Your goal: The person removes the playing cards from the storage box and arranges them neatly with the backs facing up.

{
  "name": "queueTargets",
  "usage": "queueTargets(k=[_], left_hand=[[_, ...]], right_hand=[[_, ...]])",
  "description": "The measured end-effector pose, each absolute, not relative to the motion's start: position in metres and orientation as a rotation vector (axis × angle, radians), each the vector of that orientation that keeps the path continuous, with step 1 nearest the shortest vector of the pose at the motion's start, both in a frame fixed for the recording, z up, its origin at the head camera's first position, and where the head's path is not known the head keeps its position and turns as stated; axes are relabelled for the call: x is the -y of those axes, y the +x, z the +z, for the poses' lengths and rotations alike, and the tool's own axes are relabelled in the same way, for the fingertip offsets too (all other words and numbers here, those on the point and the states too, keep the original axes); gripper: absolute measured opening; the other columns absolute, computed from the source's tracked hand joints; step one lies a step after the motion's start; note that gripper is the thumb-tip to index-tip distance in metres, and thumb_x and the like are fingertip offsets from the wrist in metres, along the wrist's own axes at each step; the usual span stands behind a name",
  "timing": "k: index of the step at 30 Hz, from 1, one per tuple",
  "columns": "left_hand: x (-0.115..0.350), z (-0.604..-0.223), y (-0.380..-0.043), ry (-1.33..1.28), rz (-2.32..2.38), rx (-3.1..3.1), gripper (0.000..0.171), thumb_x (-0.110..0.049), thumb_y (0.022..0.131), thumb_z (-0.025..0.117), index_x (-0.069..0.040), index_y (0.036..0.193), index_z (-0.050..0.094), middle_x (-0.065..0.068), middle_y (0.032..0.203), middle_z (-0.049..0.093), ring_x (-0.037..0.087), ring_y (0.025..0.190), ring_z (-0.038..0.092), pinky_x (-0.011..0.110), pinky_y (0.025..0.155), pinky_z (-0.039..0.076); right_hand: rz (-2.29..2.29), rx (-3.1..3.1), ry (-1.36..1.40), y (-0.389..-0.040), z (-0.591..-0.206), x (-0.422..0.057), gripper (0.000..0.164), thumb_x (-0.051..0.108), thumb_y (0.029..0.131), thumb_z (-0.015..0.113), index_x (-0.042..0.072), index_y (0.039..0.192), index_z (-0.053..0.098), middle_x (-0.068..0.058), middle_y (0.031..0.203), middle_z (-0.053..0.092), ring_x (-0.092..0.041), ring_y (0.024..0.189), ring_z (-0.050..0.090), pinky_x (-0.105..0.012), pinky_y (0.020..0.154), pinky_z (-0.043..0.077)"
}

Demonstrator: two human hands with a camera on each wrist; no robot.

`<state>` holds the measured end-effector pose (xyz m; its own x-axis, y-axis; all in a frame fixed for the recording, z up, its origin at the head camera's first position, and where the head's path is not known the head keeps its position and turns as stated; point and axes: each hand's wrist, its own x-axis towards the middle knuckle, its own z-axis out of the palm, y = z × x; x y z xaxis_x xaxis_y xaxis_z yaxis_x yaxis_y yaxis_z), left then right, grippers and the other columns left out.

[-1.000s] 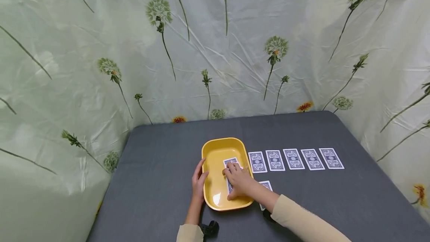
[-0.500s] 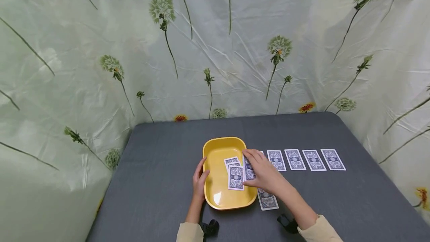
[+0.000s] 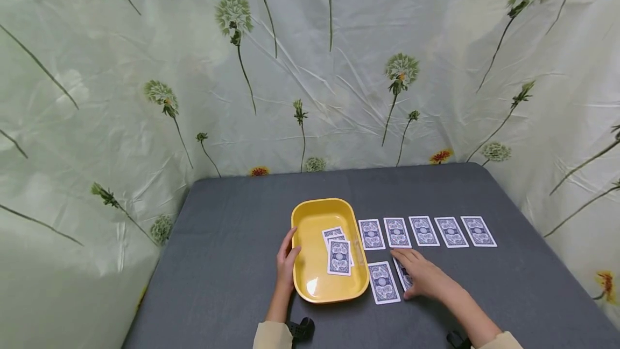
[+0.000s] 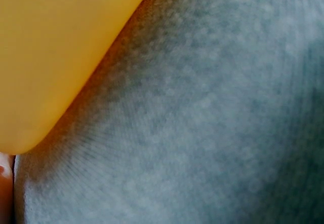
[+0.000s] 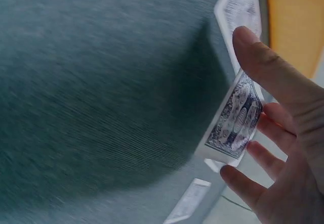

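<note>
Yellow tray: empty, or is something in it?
Not empty: overlapping cards lie in the yellow tray, patterned backs up, with bare tray floor around them.

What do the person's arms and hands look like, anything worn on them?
The left hand and right hand wear no gloves. Each arm has a pale beige sleeve, and a small black device sits by each wrist.
</note>
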<state>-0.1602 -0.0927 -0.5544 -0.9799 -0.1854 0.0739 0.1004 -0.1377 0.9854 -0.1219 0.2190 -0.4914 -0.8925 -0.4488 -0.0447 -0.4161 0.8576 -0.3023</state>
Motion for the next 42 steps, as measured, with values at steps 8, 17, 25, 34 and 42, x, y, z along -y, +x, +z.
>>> queueTargets(k=[8, 17, 25, 34, 42], left_hand=[[0.092, -0.554, -0.163, 0.111, -2.264, 1.920, 0.045, -0.002, 0.087, 0.044, -0.005, 0.133, 0.044, 0.013, 0.145, 0.034, 0.027, 0.134, 0.030, 0.007, 0.094, 0.030], [0.093, -0.552, -0.165, 0.099, -2.282, 1.887, 0.045, 0.000, 0.087, 0.044, -0.002, 0.132, 0.044, 0.014, 0.145, 0.035, 0.022, 0.134, 0.030, 0.008, 0.096, 0.029], [0.094, -0.553, -0.162, 0.102, -2.271, 1.905, 0.045, -0.001, 0.088, 0.044, -0.004, 0.133, 0.044, 0.013, 0.144, 0.035, 0.012, 0.130, 0.036, 0.008, 0.095, 0.030], [0.092, -0.553, -0.163, 0.087, -2.258, 1.905, 0.045, -0.001, 0.087, 0.044, -0.001, 0.132, 0.044, 0.016, 0.144, 0.035, 0.028, 0.134, 0.030, 0.007, 0.094, 0.029], [0.092, -0.554, -0.160, 0.100, -2.252, 1.905, 0.045, 0.000, 0.086, 0.044, -0.001, 0.132, 0.045, 0.016, 0.144, 0.036, 0.027, 0.134, 0.028, 0.007, 0.095, 0.027]], right_hand=[[-0.458, -2.840, -0.594, -0.120, -0.500, -0.218, 0.090, 0.020, 0.048, 0.084, -0.003, 0.126, 0.047, -0.018, 0.130, 0.047, -0.039, 0.119, 0.043, -0.058, 0.086, 0.039], [-0.336, -2.915, -0.654, -0.130, -0.486, -0.205, 0.081, 0.030, 0.056, 0.081, 0.000, 0.124, 0.050, -0.019, 0.129, 0.049, -0.038, 0.120, 0.043, -0.056, 0.096, 0.032], [-0.443, -3.155, -0.661, -0.158, -0.463, -0.153, 0.054, 0.028, 0.076, 0.070, 0.006, 0.123, 0.055, -0.014, 0.125, 0.055, -0.032, 0.116, 0.050, -0.050, 0.096, 0.037], [-0.266, -2.944, -0.803, -0.178, -0.478, -0.095, 0.082, 0.044, 0.069, 0.073, -0.001, 0.131, 0.044, -0.020, 0.139, 0.039, -0.033, 0.127, 0.040, -0.042, 0.104, 0.032], [-0.067, -2.797, -0.734, -0.183, -0.487, -0.076, 0.098, 0.049, 0.059, 0.077, -0.001, 0.134, 0.040, -0.024, 0.142, 0.033, -0.037, 0.129, 0.036, -0.045, 0.104, 0.032]])
